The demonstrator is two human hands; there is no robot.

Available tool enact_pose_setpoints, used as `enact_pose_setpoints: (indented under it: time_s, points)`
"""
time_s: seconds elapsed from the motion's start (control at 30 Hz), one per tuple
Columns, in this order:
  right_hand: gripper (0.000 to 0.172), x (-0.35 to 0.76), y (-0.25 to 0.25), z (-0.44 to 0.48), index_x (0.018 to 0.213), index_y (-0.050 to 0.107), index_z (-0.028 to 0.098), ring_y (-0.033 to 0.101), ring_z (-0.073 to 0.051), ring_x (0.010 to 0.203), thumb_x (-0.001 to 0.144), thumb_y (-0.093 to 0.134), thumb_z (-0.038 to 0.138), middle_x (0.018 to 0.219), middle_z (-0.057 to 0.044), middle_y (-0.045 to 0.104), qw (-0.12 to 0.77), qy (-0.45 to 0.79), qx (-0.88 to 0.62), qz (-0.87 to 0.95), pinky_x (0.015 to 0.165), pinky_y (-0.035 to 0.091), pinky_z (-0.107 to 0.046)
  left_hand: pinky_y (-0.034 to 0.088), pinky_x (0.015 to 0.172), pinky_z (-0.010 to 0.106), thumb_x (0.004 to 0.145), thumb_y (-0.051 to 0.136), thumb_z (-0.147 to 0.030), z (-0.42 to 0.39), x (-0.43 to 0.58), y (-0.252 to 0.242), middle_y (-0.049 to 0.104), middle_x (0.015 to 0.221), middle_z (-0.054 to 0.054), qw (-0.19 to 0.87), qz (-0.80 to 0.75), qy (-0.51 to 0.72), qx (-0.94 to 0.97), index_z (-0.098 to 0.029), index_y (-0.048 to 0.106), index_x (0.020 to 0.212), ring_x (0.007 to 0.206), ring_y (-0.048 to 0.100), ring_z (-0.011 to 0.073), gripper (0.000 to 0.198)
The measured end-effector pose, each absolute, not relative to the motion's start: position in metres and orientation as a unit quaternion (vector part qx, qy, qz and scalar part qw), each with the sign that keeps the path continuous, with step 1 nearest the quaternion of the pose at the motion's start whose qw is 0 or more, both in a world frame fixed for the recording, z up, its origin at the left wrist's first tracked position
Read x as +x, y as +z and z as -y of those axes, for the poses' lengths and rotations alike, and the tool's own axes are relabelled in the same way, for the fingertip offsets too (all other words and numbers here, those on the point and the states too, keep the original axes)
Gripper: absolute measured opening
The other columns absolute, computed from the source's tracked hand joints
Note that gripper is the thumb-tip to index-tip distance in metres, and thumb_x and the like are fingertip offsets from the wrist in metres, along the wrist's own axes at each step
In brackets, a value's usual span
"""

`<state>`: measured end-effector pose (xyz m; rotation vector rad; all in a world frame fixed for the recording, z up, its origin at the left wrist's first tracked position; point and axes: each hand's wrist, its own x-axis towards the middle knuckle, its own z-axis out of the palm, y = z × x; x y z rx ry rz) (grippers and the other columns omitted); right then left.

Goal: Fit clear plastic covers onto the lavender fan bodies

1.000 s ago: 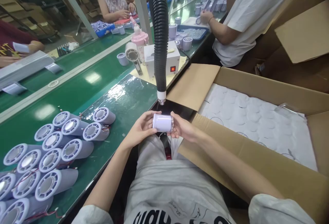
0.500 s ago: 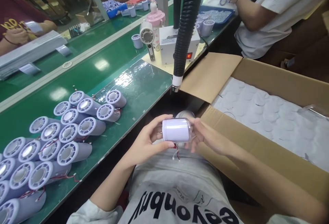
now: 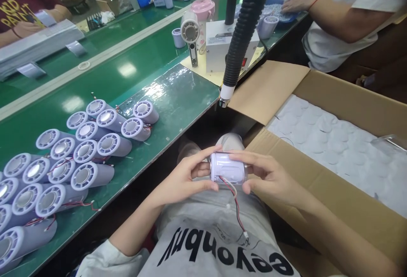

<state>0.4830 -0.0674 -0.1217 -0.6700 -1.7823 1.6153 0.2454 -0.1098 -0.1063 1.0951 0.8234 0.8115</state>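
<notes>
Between my two hands, above my lap, lies a lilac cylindrical fan housing [image 3: 229, 170] on its side, with a clear film or sleeve around it. My left hand [image 3: 193, 173] grips its left end, thumb below and fingers behind. My right hand [image 3: 267, 173] has its fingers over the top and right end, the thumb near the lower right edge. Red, black and white wires [image 3: 237, 209] hang from the housing, ending in a small white connector. On the green bench to the left stand several similar lilac housings [image 3: 110, 144], round vented ends facing up.
A carton [image 3: 318, 164] with white padded packing is open on my right. A black flexible hose [image 3: 243, 35] with a metal tip hangs ahead, before a white box unit [image 3: 219, 52] and a handheld fan [image 3: 190, 33]. Co-workers sit across the bench and at the upper right.
The housing has turned in my hands, so its side with the wires now faces me. My right hand has closed over its right end. The view has shifted slightly.
</notes>
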Motion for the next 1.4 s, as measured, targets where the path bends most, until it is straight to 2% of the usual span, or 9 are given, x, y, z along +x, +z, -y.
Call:
enact_pose_setpoints:
  time_s: [0.3, 0.47, 0.6, 0.73, 0.83, 1.0, 1.1, 1.27, 1.4]
  points:
    - [0.049, 0.481, -0.121, 0.065, 0.127, 0.06, 0.039, 0.053, -0.026, 0.125, 0.082, 0.076, 0.031, 0.142, -0.001, 0.052, 0.329, 0.521, -0.224, 0.756, 0.106, 0.045, -0.042, 0.052, 0.097, 0.03, 0.071, 0.077, -0.01, 0.111, 0.247, -0.117, 0.05, 0.144, 0.005, 0.694, -0.364, 0.37, 0.499, -0.038, 0.049, 0.137, 0.113, 0.064, 0.0216, 0.077]
    - [0.078, 0.482, -0.119, 0.067, 0.143, 0.042, 0.039, 0.049, -0.029, 0.129, 0.075, 0.08, 0.045, 0.149, -0.006, 0.042, 0.31, 0.651, -0.282, 0.633, 0.101, 0.051, -0.042, 0.05, 0.102, 0.036, 0.068, 0.079, -0.008, 0.112, 0.254, -0.123, 0.049, 0.145, 0.007, 0.662, -0.339, 0.436, 0.507, -0.037, 0.05, 0.136, 0.127, 0.054, 0.0274, 0.079]
    - [0.056, 0.486, -0.11, 0.069, 0.134, 0.054, 0.028, 0.06, -0.029, 0.116, 0.084, 0.072, 0.045, 0.137, -0.011, 0.054, 0.289, 0.661, -0.318, 0.615, 0.094, 0.055, -0.042, 0.045, 0.107, 0.039, 0.07, 0.078, -0.012, 0.114, 0.256, -0.126, 0.048, 0.145, 0.009, 0.631, -0.342, 0.441, 0.538, -0.034, 0.049, 0.136, 0.133, 0.047, 0.0279, 0.076]
    - [0.052, 0.487, -0.109, 0.071, 0.125, 0.061, 0.029, 0.059, -0.028, 0.116, 0.077, 0.08, 0.026, 0.127, -0.007, 0.062, 0.342, 0.527, -0.296, 0.72, 0.101, 0.05, -0.045, 0.043, 0.108, 0.04, 0.066, 0.082, -0.037, 0.112, 0.251, -0.125, 0.039, 0.151, 0.01, 0.629, -0.383, 0.436, 0.516, -0.031, 0.043, 0.14, 0.131, 0.047, 0.0294, 0.084]
    - [0.052, 0.484, -0.115, 0.07, 0.124, 0.062, 0.032, 0.057, -0.027, 0.118, 0.078, 0.078, 0.014, 0.127, -0.005, 0.062, 0.396, 0.394, -0.225, 0.798, 0.104, 0.047, -0.045, 0.054, 0.082, 0.036, 0.082, 0.057, -0.06, 0.109, 0.252, -0.122, 0.063, 0.118, 0.013, 0.713, -0.378, 0.369, 0.461, -0.02, 0.05, 0.132, 0.095, 0.066, 0.0228, 0.065]
    - [0.073, 0.482, -0.125, 0.066, 0.142, 0.043, 0.031, 0.043, -0.031, 0.133, 0.078, 0.078, 0.042, 0.149, -0.011, 0.039, 0.355, 0.46, -0.282, 0.763, 0.108, 0.042, -0.049, 0.052, 0.086, 0.031, 0.075, 0.076, -0.027, 0.11, 0.26, -0.114, 0.061, 0.117, 0.008, 0.711, -0.385, 0.396, 0.435, -0.027, 0.047, 0.128, 0.104, 0.062, 0.0204, 0.061]
    - [0.071, 0.479, -0.127, 0.068, 0.142, 0.043, 0.028, 0.056, -0.03, 0.121, 0.081, 0.075, 0.043, 0.138, -0.012, 0.052, 0.328, 0.569, -0.286, 0.698, 0.099, 0.052, -0.046, 0.049, 0.094, 0.03, 0.071, 0.078, -0.016, 0.112, 0.264, -0.114, 0.054, 0.129, 0.006, 0.651, -0.407, 0.418, 0.485, -0.031, 0.048, 0.127, 0.116, 0.056, 0.0215, 0.065]
    - [0.069, 0.487, -0.128, 0.059, 0.138, 0.049, 0.033, 0.054, -0.028, 0.123, 0.077, 0.079, 0.039, 0.145, -0.009, 0.047, 0.315, 0.532, -0.24, 0.749, 0.1, 0.051, -0.043, 0.052, 0.091, 0.031, 0.069, 0.08, -0.027, 0.11, 0.26, -0.109, 0.057, 0.126, 0.008, 0.638, -0.433, 0.379, 0.512, -0.025, 0.052, 0.121, 0.108, 0.062, 0.022, 0.06]
    - [0.046, 0.547, -0.137, 0.01, 0.134, 0.053, 0.023, 0.059, -0.027, 0.117, 0.095, 0.052, 0.047, 0.139, -0.013, 0.053, 0.288, 0.408, -0.421, 0.757, 0.099, 0.048, -0.047, 0.056, 0.073, 0.03, 0.067, 0.079, -0.035, 0.079, 0.21, -0.068, 0.067, 0.107, 0.004, 0.505, -0.545, 0.37, 0.557, -0.022, 0.057, 0.11, 0.086, 0.067, 0.02, 0.05]
